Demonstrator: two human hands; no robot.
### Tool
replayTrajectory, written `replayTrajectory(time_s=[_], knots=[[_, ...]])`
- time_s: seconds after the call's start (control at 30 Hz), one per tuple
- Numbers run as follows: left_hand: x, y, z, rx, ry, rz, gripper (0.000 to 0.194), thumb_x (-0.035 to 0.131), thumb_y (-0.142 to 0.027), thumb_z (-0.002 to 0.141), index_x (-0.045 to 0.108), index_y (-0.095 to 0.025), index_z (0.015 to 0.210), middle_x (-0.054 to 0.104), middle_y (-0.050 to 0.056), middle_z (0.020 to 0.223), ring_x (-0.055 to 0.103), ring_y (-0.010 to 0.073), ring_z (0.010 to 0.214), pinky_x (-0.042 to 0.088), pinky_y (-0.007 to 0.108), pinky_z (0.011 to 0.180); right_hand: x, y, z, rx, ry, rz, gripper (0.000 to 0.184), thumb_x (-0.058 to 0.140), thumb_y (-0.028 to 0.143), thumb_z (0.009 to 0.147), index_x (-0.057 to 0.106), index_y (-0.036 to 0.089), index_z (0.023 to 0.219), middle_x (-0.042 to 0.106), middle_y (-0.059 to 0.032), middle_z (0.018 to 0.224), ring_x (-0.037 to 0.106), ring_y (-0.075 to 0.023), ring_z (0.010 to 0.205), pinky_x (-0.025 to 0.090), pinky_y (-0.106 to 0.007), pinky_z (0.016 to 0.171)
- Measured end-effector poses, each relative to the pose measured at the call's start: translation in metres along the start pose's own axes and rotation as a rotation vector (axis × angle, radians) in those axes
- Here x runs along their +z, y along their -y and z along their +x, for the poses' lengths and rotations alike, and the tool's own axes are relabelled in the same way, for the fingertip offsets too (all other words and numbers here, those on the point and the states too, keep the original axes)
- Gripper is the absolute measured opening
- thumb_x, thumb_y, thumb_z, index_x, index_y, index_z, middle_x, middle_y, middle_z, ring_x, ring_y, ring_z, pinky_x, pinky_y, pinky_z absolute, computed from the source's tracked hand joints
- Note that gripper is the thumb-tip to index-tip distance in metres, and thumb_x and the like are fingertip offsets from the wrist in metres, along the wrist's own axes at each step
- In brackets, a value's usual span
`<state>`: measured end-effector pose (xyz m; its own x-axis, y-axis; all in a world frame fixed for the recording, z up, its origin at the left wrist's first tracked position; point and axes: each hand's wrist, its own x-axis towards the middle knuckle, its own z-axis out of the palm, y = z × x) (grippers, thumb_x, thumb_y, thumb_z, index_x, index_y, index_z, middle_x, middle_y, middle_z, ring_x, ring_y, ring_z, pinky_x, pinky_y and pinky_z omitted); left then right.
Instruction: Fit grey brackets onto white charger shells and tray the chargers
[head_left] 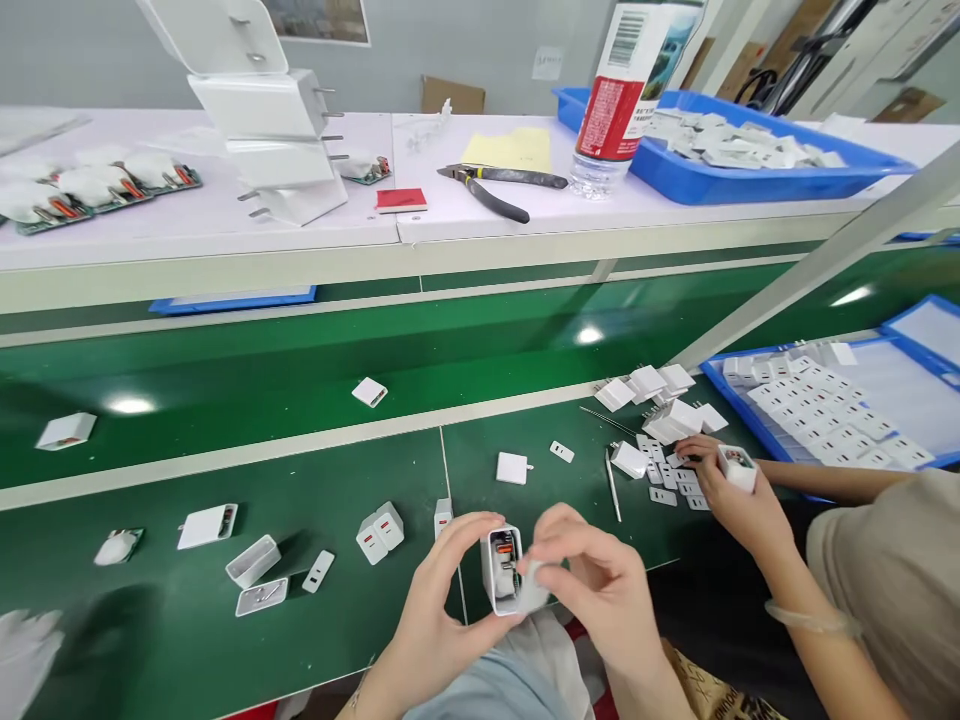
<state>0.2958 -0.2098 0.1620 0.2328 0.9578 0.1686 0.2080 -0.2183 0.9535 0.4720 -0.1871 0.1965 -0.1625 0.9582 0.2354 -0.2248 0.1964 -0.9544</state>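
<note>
My left hand [435, 605] grips a white charger housing [489, 570] between thumb and fingers, its open end tilted up towards me. Inside it the circuit board [505, 578] shows, with orange and white parts. Pinched in my right hand [600, 585] is a small white cover [533, 592], held at the right edge of the opening and slightly blurred. Just beyond my left hand stands a white charger [443, 515], partly hidden by my fingers. Further left are a pair of white chargers [380, 532], a loose faceplate [319, 571] and an empty housing [253, 561].
At right a co-worker's hands [739, 490] hold another charger above scattered faceplates [664, 496]. A white pen-like tool [613, 487] lies between us. The shelf ahead carries pliers [499, 187], a bottle [619, 95] and a blue tray [750, 187]. A slanted post [795, 270] rises at right.
</note>
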Motion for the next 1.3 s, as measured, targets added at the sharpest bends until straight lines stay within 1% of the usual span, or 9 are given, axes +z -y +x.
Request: replayTrajectory(time_s=[0.17, 0.3, 0.57, 0.67, 0.77, 0.97, 1.1, 1.2, 1.3], knots=[[-0.006, -0.003, -0.012, 0.034, 0.006, 0.055, 0.063, 0.075, -0.027, 0.077, 0.045, -0.037, 0.131, 0.057, 0.003, 0.128, 0.054, 0.0231, 0.121, 0.050, 0.035, 0.099, 0.020, 0.000, -0.003, -0.003, 0.045, -0.160, 0.014, 0.067, 0.014, 0.083, 0.070, 0.026, 0.091, 0.067, -0.0010, 0.076, 0.058, -0.0137, 0.075, 0.051, -0.025, 0.066], [-0.005, -0.002, -0.021, 0.028, -0.034, -0.017, 0.064, 0.076, -0.028, 0.076, 0.045, -0.037, 0.132, 0.055, 0.003, 0.132, 0.053, 0.0230, 0.124, 0.051, 0.032, 0.099, 0.023, -0.006, -0.013, -0.131, 0.044, -0.448, 0.020, 0.061, 0.018, 0.087, 0.067, 0.029, 0.102, 0.065, -0.0031, 0.105, 0.055, -0.0180, 0.103, 0.051, -0.032, 0.085], [0.004, 0.008, -0.038, 0.019, -0.246, -0.208, 0.067, 0.077, -0.021, 0.076, 0.039, -0.038, 0.129, 0.053, 0.002, 0.131, 0.051, 0.0160, 0.127, 0.044, 0.027, 0.106, 0.024, 0.003, -0.025, -0.232, 0.231, -0.948, 0.047, 0.044, 0.020, 0.095, 0.043, 0.028, 0.142, 0.037, -0.0059, 0.145, 0.019, -0.0273, 0.142, 0.035, -0.049, 0.109], [0.004, 0.008, -0.034, 0.042, -0.226, -0.241, 0.061, 0.073, -0.021, 0.080, 0.039, -0.036, 0.127, 0.056, 0.003, 0.130, 0.052, 0.0161, 0.126, 0.045, 0.028, 0.105, 0.016, 0.004, -0.027, -0.156, 0.312, -0.838, 0.037, 0.044, 0.035, 0.098, 0.056, 0.029, 0.132, 0.032, -0.0048, 0.150, 0.009, -0.0308, 0.145, 0.030, -0.056, 0.111], [-0.002, 0.003, -0.023, 0.090, -0.213, -0.287, 0.063, 0.073, -0.019, 0.079, 0.035, -0.035, 0.127, 0.059, 0.005, 0.129, 0.053, 0.0184, 0.125, 0.044, 0.032, 0.105, -0.001, -0.006, -0.033, -0.056, 0.375, -0.427, 0.052, 0.033, 0.055, 0.097, 0.077, 0.029, 0.087, 0.038, 0.0007, 0.149, 0.008, -0.0316, 0.146, 0.022, -0.057, 0.114], [-0.012, -0.004, -0.003, 0.209, -0.174, -0.289, 0.069, 0.074, -0.011, 0.076, 0.032, -0.035, 0.125, 0.061, 0.005, 0.128, 0.053, 0.0228, 0.125, 0.043, 0.042, 0.106, -0.041, -0.040, -0.041, 0.054, -0.072, 0.062, 0.060, 0.040, 0.040, 0.098, 0.061, 0.025, 0.043, 0.069, -0.0029, 0.093, 0.051, -0.0198, 0.123, 0.041, -0.035, 0.107], [0.001, 0.028, 0.004, 0.175, -0.100, -0.043, 0.057, 0.065, -0.014, 0.084, 0.037, -0.034, 0.129, 0.049, 0.009, 0.139, 0.048, 0.0249, 0.130, 0.045, 0.046, 0.104, -0.054, -0.057, -0.031, 0.300, -0.196, -0.072, 0.051, 0.049, 0.051, 0.092, 0.063, 0.020, 0.053, 0.066, -0.0079, 0.080, 0.063, -0.0222, 0.088, 0.051, -0.037, 0.084], [0.023, 0.077, 0.006, 0.141, 0.046, 0.423, 0.035, 0.051, -0.012, 0.090, 0.055, -0.031, 0.119, 0.044, 0.009, 0.142, 0.041, 0.0260, 0.135, 0.043, 0.048, 0.106, -0.060, -0.076, -0.009, 0.381, -0.208, -0.246, 0.044, 0.050, 0.058, 0.089, 0.066, 0.019, 0.073, 0.066, -0.0084, 0.083, 0.062, -0.0211, 0.082, 0.051, -0.035, 0.078], [0.047, 0.125, 0.002, 0.127, 0.000, 0.534, 0.029, 0.049, -0.007, 0.088, 0.064, -0.024, 0.107, 0.049, 0.012, 0.137, 0.042, 0.0291, 0.134, 0.046, 0.049, 0.102, -0.060, -0.110, 0.035, 0.387, -0.116, -0.338, 0.043, 0.049, 0.060, 0.087, 0.063, 0.019, 0.090, 0.066, -0.0082, 0.086, 0.063, -0.0207, 0.082, 0.052, -0.034, 0.076]])
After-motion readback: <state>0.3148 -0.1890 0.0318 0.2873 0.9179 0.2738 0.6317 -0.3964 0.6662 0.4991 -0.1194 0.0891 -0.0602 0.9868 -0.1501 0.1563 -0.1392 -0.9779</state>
